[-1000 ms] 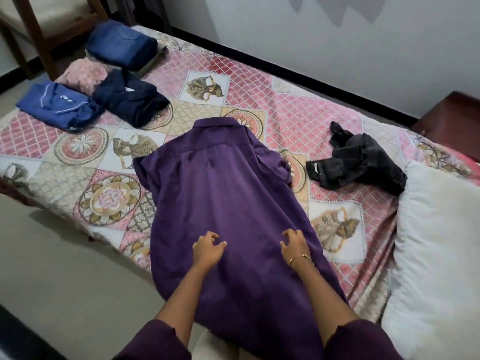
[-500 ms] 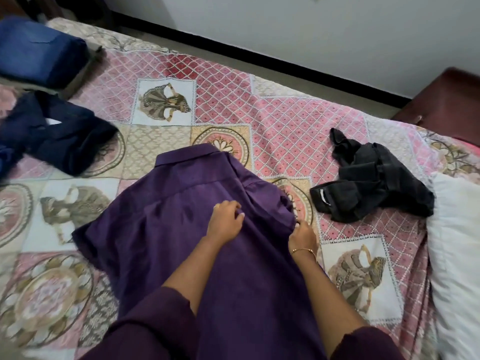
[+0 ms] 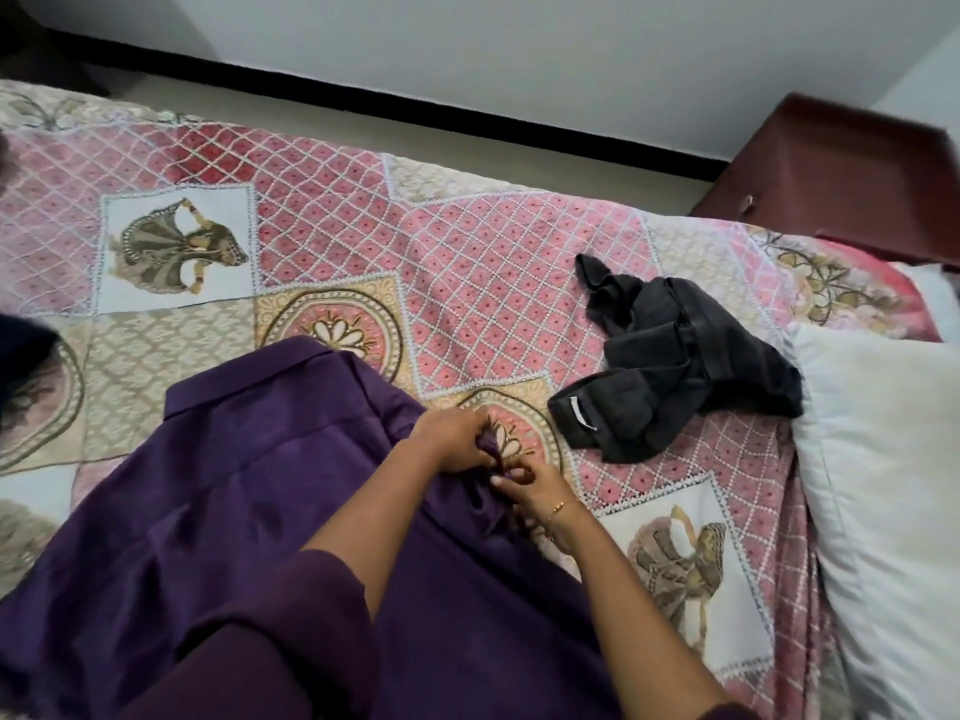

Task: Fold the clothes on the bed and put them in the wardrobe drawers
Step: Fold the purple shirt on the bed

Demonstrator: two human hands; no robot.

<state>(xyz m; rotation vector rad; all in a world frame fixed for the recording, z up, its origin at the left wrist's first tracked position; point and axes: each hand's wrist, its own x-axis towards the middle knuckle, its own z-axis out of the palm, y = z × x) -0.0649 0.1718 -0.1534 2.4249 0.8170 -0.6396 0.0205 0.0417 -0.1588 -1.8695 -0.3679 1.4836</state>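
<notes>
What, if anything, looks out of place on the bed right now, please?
The black garment lies crumpled and unfolded on the bedspread beside the white pillow, apart from the purple shirt both hands are working on.

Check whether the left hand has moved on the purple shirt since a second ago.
Yes. The left hand has gone from the shirt's lower back up and rightward to the right sleeve of the purple shirt, toward the black garment, beside the right hand.

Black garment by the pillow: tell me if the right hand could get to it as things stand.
Probably yes. The right hand pinches the purple shirt, and only bare bedspread lies between it and the black garment; it must let go first.
</notes>
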